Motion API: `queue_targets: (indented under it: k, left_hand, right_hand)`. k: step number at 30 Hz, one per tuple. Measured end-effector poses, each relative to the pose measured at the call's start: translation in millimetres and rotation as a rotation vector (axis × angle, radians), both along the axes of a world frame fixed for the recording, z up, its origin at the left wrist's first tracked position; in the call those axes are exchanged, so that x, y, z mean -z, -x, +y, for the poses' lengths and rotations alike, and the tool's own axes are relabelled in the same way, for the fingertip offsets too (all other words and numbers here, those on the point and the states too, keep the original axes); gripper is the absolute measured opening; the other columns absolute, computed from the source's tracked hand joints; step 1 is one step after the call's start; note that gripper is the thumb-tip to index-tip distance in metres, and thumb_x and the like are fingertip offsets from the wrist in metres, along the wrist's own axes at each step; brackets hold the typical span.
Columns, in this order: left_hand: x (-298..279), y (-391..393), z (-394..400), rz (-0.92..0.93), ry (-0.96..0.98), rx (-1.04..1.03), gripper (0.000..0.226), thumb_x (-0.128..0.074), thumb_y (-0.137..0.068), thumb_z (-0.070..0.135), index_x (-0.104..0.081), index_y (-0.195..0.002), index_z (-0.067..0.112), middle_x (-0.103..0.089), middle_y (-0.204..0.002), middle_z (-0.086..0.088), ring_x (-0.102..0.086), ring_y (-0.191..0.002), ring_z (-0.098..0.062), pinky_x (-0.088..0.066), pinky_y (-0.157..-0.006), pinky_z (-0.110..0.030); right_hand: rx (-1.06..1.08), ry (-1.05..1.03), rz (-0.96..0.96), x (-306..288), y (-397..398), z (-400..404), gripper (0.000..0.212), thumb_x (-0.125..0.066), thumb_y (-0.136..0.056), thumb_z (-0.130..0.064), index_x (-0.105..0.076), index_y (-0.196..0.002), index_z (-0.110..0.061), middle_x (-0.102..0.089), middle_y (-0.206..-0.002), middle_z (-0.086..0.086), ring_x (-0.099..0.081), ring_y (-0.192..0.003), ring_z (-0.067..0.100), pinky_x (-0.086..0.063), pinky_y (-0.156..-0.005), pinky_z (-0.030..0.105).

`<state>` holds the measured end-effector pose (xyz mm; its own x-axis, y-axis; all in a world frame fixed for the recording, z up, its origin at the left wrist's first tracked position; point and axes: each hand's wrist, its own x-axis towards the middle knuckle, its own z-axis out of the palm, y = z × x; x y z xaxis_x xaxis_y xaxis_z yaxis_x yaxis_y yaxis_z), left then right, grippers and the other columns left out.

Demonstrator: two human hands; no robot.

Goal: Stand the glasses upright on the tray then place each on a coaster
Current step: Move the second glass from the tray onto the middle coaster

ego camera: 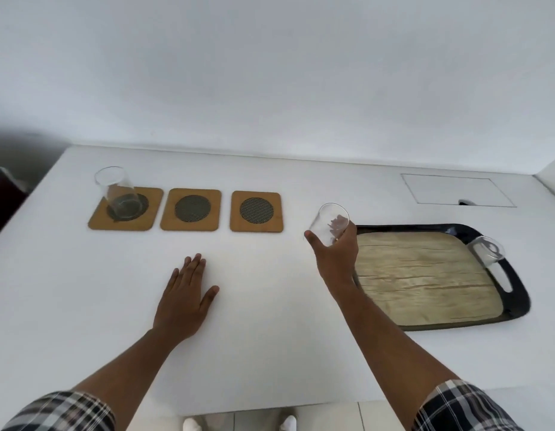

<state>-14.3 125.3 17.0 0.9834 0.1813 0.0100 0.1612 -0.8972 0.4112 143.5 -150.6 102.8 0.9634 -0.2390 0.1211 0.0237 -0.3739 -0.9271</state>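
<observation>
Head view: right hand (333,253) wraps mid-body of smooth, light, breakable glass (329,223), 3 o'clock of coasters (256,211); left hand (186,293) flat, empty on worktop (270,321).

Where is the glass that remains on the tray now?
In the head view, the glass stands at the far right end of the tray, beside its handle slot, well right of the right hand.

A plain, bare indoor room, possibly an office or a home. A white tabletop (270,306) meets a blank white wall (270,73); a rectangular cable hatch (456,191) is set into its far right corner. Pale floor tiles (378,415) show below.
</observation>
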Motion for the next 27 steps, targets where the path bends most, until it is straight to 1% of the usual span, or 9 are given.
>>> queue_targets:
  k: [2, 7, 11, 15, 19, 21, 24, 25, 27]
  left_hand:
    - [1.6, 6.0, 23.3, 0.009, -0.014, -0.019, 0.097, 0.002, -0.089, 0.074, -0.016, -0.161, 0.011, -0.010, -0.170, -0.003, -0.001, -0.157, -0.017, -0.002, -0.127, -0.034]
    - [11.6, 14.8, 74.5, 0.036, -0.045, -0.049, 0.085, -0.013, -0.094, 0.064, -0.015, -0.161, 0.011, -0.011, -0.171, -0.003, -0.001, -0.157, -0.017, -0.001, -0.127, -0.033]
    - [16.9, 12.1, 96.0, 0.039, -0.063, 0.005, 0.083, -0.017, -0.096, 0.064, -0.011, -0.162, 0.014, -0.006, -0.171, -0.001, 0.001, -0.157, -0.016, -0.001, -0.127, -0.036]
    - [21.3, 12.3, 99.9, 0.022, -0.115, 0.025, 0.079, -0.021, -0.099, 0.062, -0.010, -0.162, 0.015, -0.002, -0.171, 0.001, 0.005, -0.157, -0.017, -0.002, -0.128, -0.040]
    - [23.8, 10.8, 100.0, 0.019, -0.111, 0.015, 0.078, -0.021, -0.100, 0.061, -0.005, -0.162, 0.017, 0.003, -0.171, 0.002, 0.011, -0.157, -0.014, -0.002, -0.128, -0.040]
    - [25.2, 10.7, 100.1, 0.021, -0.111, 0.013, 0.078, -0.021, -0.100, 0.061, -0.001, -0.162, 0.018, 0.005, -0.171, 0.003, 0.013, -0.156, -0.012, -0.002, -0.128, -0.040]
    - [27.1, 10.8, 100.2, 0.021, -0.104, 0.008, 0.078, -0.022, -0.100, 0.061, 0.000, -0.162, 0.019, 0.006, -0.171, 0.003, 0.013, -0.156, -0.012, -0.003, -0.128, -0.040]
    - [27.6, 10.6, 100.2, 0.017, -0.100, 0.005, 0.078, -0.023, -0.100, 0.060, 0.000, -0.162, 0.019, 0.005, -0.172, 0.003, 0.013, -0.156, -0.012, -0.004, -0.128, -0.040]
    - [28.3, 10.5, 100.0, 0.014, -0.097, 0.002, 0.078, -0.024, -0.100, 0.060, -0.001, -0.162, 0.019, 0.004, -0.172, 0.003, 0.012, -0.157, -0.012, -0.006, -0.128, -0.041]
  right_hand:
    - [-0.063, -0.008, 0.011, 3.1, 6.5, 32.9, 0.068, -0.094, -0.073, -0.028, -0.055, -0.128, -0.018, -0.063, -0.121, -0.001, -0.061, -0.112, 0.020, -0.052, -0.102, 0.038]
    - [-0.175, -0.001, 0.039, 10.4, 17.4, 118.3, 0.069, -0.096, -0.068, -0.028, -0.055, -0.122, -0.013, -0.063, -0.118, 0.005, -0.064, -0.106, 0.026, -0.055, -0.096, 0.046]
    - [-0.242, 0.022, 0.028, 11.7, 17.5, 176.5, 0.073, -0.096, -0.067, -0.029, -0.055, -0.125, -0.015, -0.061, -0.119, 0.003, -0.062, -0.106, 0.022, -0.055, -0.093, 0.039]
    - [-0.309, 0.087, 0.047, 12.3, 8.6, 222.4, 0.078, -0.096, -0.068, -0.030, -0.053, -0.130, -0.010, -0.056, -0.123, 0.008, -0.057, -0.109, 0.025, -0.052, -0.096, 0.040]
    - [-0.349, 0.079, 0.050, 10.3, -5.7, 256.4, 0.075, -0.097, -0.069, -0.025, -0.056, -0.128, -0.009, -0.054, -0.128, 0.011, -0.057, -0.116, 0.028, -0.052, -0.100, 0.041]
    - [-0.359, 0.062, 0.059, 10.2, -14.7, 270.2, 0.075, -0.097, -0.068, -0.022, -0.056, -0.130, -0.008, -0.055, -0.130, 0.012, -0.058, -0.119, 0.028, -0.052, -0.099, 0.035]
    - [-0.364, 0.066, 0.063, 12.7, -28.2, 286.0, 0.080, -0.097, -0.068, -0.022, -0.055, -0.134, -0.007, -0.057, -0.130, 0.011, -0.060, -0.113, 0.023, -0.047, -0.086, 0.012]
    - [-0.364, 0.080, 0.063, 13.9, -31.7, 290.0, 0.080, -0.098, -0.067, -0.023, -0.055, -0.133, -0.008, -0.058, -0.129, 0.011, -0.060, -0.110, 0.022, -0.044, -0.082, 0.007]
    - [-0.365, 0.107, 0.068, 16.0, -37.2, 295.4, 0.079, -0.097, -0.067, -0.025, -0.056, -0.132, -0.009, -0.060, -0.128, 0.012, -0.061, -0.109, 0.022, -0.046, -0.085, 0.014]
